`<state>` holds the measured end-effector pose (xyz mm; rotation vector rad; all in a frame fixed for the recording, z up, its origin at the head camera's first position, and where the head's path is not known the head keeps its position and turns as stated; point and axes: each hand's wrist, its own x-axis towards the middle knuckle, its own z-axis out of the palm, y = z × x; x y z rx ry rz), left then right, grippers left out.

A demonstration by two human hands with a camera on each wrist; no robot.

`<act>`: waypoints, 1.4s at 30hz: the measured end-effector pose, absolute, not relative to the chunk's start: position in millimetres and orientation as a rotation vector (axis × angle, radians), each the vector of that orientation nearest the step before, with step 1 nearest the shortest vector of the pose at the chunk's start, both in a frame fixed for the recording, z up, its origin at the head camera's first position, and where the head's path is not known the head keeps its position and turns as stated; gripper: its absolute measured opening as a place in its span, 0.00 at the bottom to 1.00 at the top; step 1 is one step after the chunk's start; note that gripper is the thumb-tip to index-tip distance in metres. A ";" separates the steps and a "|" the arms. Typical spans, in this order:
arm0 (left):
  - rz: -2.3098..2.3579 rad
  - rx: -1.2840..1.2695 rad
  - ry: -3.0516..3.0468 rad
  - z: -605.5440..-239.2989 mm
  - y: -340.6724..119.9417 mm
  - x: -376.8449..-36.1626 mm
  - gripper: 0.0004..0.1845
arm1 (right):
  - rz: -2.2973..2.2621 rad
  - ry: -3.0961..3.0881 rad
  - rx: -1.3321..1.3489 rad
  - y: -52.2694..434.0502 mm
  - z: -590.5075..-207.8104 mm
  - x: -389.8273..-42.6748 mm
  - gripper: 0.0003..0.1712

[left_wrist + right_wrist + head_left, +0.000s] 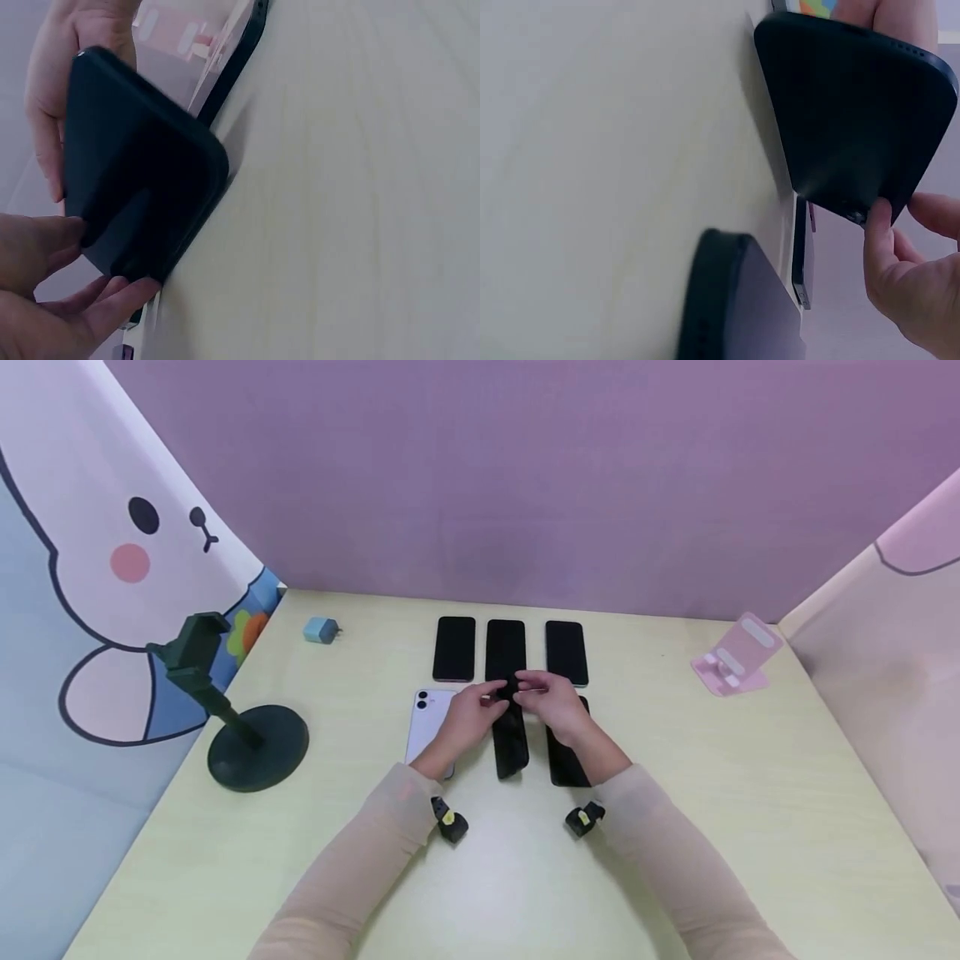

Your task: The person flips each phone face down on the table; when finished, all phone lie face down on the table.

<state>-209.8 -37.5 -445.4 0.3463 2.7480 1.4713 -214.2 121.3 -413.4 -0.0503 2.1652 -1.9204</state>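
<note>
Nearest us, our left hand and right hand meet over the middle of the counter, each pinching the far end of a black phone with curled fingertips. The wrist views show that end tilted up off the surface. Just beside it toward the left edge lies a white phone; toward the right edge lies another black phone, partly under our right wrist. Farther back, three dark phones sit in a row near the far edge.
</note>
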 end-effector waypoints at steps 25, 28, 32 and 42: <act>2.029 0.080 2.314 -446.1 -30.4 -205.8 0.18 | -2.071 2.059 -0.108 115.3 -419.5 -213.3 0.23; 2.029 0.069 2.326 -446.0 -31.7 -205.7 0.17 | -2.077 2.049 -0.108 114.1 -420.4 -213.8 0.23; 1.986 0.057 2.447 -444.4 -34.7 -206.0 0.13 | -2.078 2.034 -0.075 110.5 -422.6 -214.8 0.24; 1.933 0.075 2.558 -437.2 -41.3 -206.5 0.12 | -1.993 2.093 -0.027 102.9 -430.6 -216.9 0.22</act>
